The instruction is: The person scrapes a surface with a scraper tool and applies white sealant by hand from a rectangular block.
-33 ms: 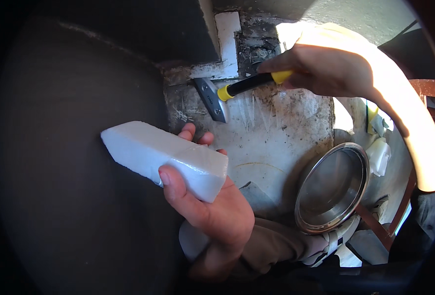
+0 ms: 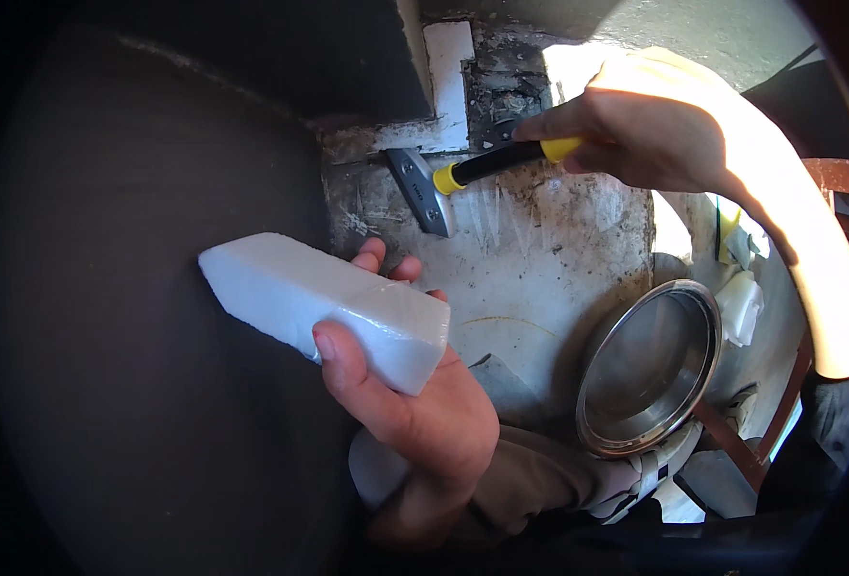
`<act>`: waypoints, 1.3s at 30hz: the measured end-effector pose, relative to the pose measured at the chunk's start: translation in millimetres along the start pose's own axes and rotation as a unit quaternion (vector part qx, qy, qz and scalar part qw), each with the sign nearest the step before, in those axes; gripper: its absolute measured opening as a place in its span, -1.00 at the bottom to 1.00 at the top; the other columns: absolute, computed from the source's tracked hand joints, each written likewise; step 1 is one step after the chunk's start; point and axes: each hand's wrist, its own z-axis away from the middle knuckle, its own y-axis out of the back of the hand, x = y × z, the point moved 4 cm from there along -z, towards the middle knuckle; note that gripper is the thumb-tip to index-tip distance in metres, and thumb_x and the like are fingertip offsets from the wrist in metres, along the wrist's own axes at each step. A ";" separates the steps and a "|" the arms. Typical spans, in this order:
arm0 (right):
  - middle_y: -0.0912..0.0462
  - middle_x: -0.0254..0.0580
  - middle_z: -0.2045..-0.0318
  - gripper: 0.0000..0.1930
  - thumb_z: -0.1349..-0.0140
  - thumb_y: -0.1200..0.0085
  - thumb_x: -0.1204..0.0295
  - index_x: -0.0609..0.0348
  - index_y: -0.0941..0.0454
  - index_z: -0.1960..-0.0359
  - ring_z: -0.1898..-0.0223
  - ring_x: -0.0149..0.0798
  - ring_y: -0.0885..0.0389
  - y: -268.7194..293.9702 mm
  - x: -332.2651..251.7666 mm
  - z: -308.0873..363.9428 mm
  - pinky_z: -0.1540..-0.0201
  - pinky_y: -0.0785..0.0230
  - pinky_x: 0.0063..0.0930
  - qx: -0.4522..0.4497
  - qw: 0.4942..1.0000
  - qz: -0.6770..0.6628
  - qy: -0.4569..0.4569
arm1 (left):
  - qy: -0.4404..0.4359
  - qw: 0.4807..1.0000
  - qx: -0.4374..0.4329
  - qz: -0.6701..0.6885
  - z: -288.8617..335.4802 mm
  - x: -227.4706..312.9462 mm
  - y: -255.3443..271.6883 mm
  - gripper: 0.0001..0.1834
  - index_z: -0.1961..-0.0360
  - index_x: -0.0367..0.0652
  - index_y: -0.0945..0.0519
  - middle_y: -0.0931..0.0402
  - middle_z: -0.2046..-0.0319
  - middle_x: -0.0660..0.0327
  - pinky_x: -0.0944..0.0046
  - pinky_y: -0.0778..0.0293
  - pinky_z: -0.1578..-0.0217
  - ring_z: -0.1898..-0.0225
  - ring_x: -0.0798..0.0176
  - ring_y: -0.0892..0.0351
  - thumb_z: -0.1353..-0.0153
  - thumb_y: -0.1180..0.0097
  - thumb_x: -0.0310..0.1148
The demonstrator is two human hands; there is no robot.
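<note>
Nearest to me, my left hand is closed around a long white foam-like block. One end of the block comes to a blunt point, and its side has a glossy sheen. My right hand reaches in from the right and grips the black-and-yellow handle of a scraper. The scraper's wide grey metal head rests at or just above the stained, scratched floor, close to an L-shaped white strip. From this angle I cannot tell whether its blade edge touches the floor.
A round metal bowl stands on the floor at the right. Beyond it lie a crumpled white piece and a yellow item. Dark wall surfaces fill the left. My shoe and reddish-brown bars are at the lower right.
The scraper head has shifted very slightly to the right and up, along with my right hand. The block in my left hand is almost unmoved.
</note>
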 end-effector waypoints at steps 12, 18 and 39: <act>-0.65 -0.06 0.31 -0.55 -0.11 -0.10 0.49 -0.05 -0.45 -0.10 0.36 -0.13 -0.62 -6.6 -1.2 6.9 0.25 -0.45 -0.25 -0.010 1.000 -0.001 -0.012 | 0.008 1.000 0.003 -0.003 0.3 -1.1 0.6 -0.35 -0.03 -0.19 -0.35 -0.36 0.03 0.21 0.35 -0.29 0.06 0.03 0.30 -0.36 -0.21 0.14 0.19; -0.64 -0.23 0.46 -0.70 -0.07 -0.15 0.31 -0.26 -0.61 0.11 0.37 -0.18 -0.63 -8.3 -9.4 9.8 0.36 -0.47 -0.31 0.009 0.991 0.065 -0.114 | 0.007 1.000 0.004 -0.002 0.1 -2.2 -1.4 -0.36 -0.02 -0.19 -0.36 -0.36 0.02 0.21 0.34 -0.28 0.06 0.04 0.30 -0.35 -0.21 0.15 0.19; -0.58 -0.05 0.62 -0.84 -0.08 -0.01 0.38 0.12 -0.63 0.45 0.51 -0.02 -0.59 1.3 -20.7 -5.4 0.42 -0.45 -0.20 0.056 0.998 0.033 -0.001 | -0.011 1.000 -0.004 0.005 -0.4 -1.5 0.5 -0.39 -0.05 -0.20 -0.34 -0.37 0.04 0.21 0.36 -0.34 0.09 0.05 0.30 -0.38 -0.25 0.17 0.13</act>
